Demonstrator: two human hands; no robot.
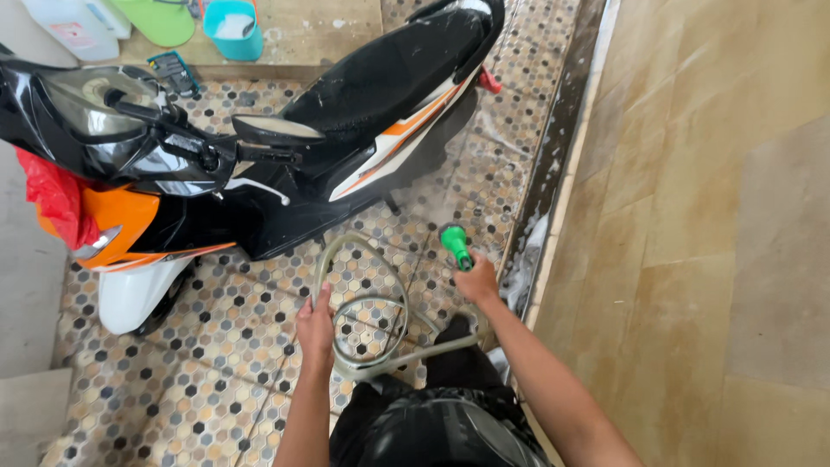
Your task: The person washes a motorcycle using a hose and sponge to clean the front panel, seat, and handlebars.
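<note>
the right hand (477,281) is closed around a green spray nozzle (454,243), which points away toward the scooter (285,164), a faint mist showing beyond its tip; the left hand (316,327) is wrapped on the grey hose (370,303) lower down, at the left side of a loose loop (the loop hangs between the two hands, just in front of the person's dark trousers); the hands are well apart; the black, white and orange scooter stands on the wet hexagon-tiled floor (216,346), ahead and to the left of both hands; a teal bucket (233,28) sits beyond it, on a raised ledge.
</note>
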